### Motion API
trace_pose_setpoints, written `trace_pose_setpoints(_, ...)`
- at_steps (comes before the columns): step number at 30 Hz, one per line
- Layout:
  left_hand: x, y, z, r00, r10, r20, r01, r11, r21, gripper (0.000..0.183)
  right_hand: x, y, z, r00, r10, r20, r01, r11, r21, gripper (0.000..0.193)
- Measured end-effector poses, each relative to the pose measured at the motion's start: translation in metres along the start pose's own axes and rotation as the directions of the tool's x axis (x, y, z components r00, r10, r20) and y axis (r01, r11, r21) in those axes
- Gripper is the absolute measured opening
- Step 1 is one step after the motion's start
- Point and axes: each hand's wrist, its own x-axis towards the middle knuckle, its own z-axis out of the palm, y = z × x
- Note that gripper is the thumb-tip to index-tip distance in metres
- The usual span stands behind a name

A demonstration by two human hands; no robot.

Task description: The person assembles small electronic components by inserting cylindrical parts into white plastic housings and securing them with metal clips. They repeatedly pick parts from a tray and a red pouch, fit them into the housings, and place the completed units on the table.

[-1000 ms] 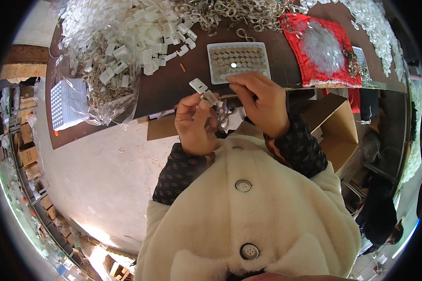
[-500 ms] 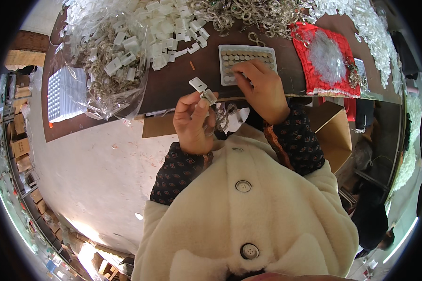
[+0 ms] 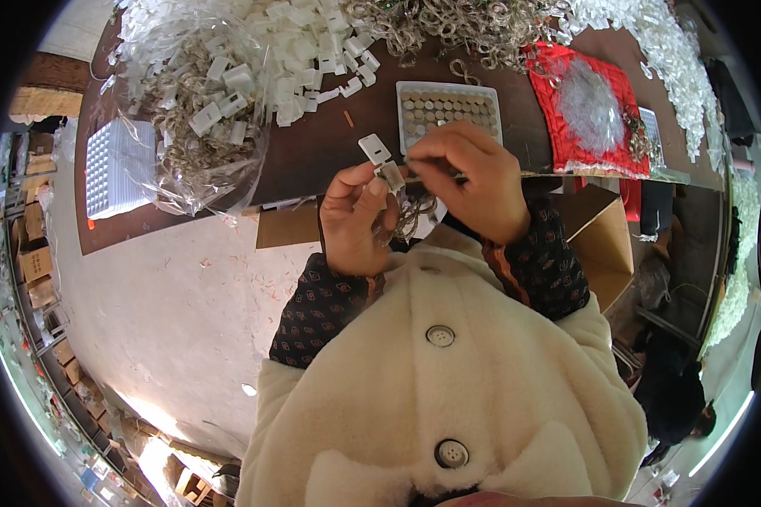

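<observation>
My left hand is closed on a small white hinged plastic case, its lid flap standing open. A tangled bunch of clear wire leads hangs below the case. My right hand is pinched close to the right side of the case. What lies between its fingertips is too small to make out. Just beyond that hand, a white tray holds rows of small round metallic discs that look like button cells. My right hand hides the tray's lower right part.
At the left lie an open clear bag of wire leads and cases, and stacked white dimpled trays. Heaps of white cases and leads fill the far side. A red bag lies right; a cardboard box stands below.
My right hand has moved from the tray leftward and nearer to me, up to the case. My left hand has shifted slightly right with the case.
</observation>
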Motion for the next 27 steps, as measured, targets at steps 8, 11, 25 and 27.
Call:
trace_pose_setpoints(8,-0.003,-0.001,0.004,0.996,0.040,0.076,-0.040,0.999,-0.002,0.017,-0.004,-0.022,-0.001,0.995,-0.096,-0.024,0.096,0.995,-0.006,0.020)
trace_pose_setpoints(11,-0.004,0.001,0.006,0.996,0.030,0.078,-0.030,1.000,-0.004,0.017,-0.005,-0.022,-0.002,0.993,-0.118,-0.016,0.118,0.993,-0.001,0.027)
trace_pose_setpoints(25,-0.003,0.000,0.003,0.996,-0.086,-0.019,0.086,0.996,-0.035,0.017,-0.006,-0.013,0.009,0.961,-0.273,-0.051,0.259,0.947,-0.187,0.043)
trace_pose_setpoints(27,-0.002,-0.002,0.001,0.997,-0.075,-0.005,0.075,0.997,-0.003,0.015,-0.006,-0.014,0.008,0.987,-0.159,-0.039,0.153,0.981,-0.117,0.039)
